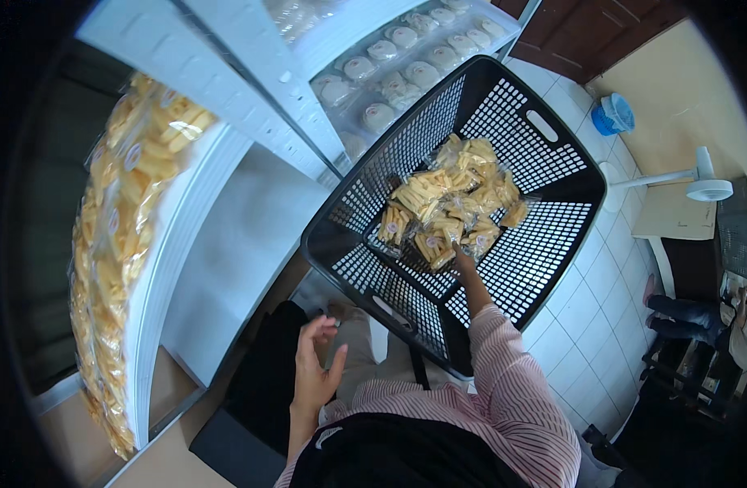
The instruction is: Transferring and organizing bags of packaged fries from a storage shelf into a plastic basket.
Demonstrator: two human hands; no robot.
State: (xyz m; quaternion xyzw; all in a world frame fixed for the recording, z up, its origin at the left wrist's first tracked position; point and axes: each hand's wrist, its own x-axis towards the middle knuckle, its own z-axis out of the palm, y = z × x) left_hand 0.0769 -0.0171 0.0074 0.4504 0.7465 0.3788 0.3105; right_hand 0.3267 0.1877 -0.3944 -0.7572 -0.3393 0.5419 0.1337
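Note:
A black plastic laundry-style basket (535,183) with lattice walls stands before me. Several clear bags of yellow stick-shaped snacks (428,189) lie in its bottom. My right hand (464,261) reaches down inside the basket, its fingers at a labelled snack bag (434,244) near the front. Whether the fingers grip that bag cannot be made out. Outside the basket, to its lower left, my left hand (317,363) is raised with fingers apart and holds nothing.
To the left, a white shelf (184,177) bears many similar snack bags (123,201). Clear packs with round labels (404,61) line another shelf behind the basket. A blue bin (613,114), a white fan (709,183) and a seated person's legs (684,314) are at right.

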